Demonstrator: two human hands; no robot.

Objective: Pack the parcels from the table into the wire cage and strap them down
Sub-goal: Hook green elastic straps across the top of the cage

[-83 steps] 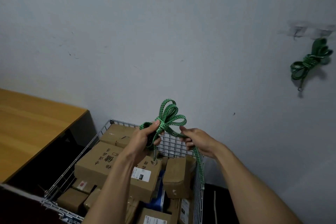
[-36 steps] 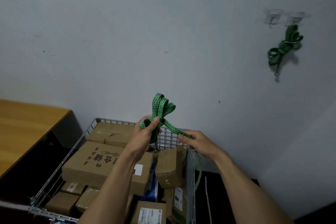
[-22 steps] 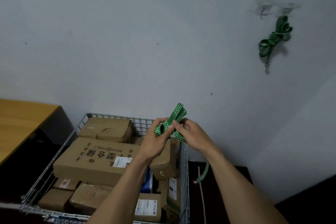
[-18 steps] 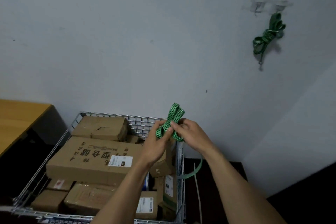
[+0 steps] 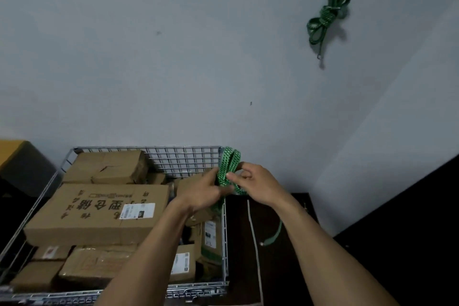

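A wire cage [image 5: 188, 149] stands against the wall, filled with several brown cardboard parcels; the largest parcel [image 5: 99, 211] carries printed characters and a white label. Above the cage's far right corner I hold a coiled green bungee strap [image 5: 229, 164]. My left hand [image 5: 203, 191] grips the coil from the left. My right hand [image 5: 258, 185] pinches a strand of it from the right. A loose end of the strap [image 5: 274, 235] dangles below my right forearm, outside the cage.
A second green strap [image 5: 325, 15] hangs coiled from a hook high on the wall at the right. A corner of the wooden table [image 5: 10, 149] shows at the far left. Dark floor lies right of the cage, with a pale thin strip [image 5: 253, 233] on it.
The view has swung right and down, so the cage sits further left. My hands have come together on the strap, its loops are smaller, and its loose end hangs outside the cage.
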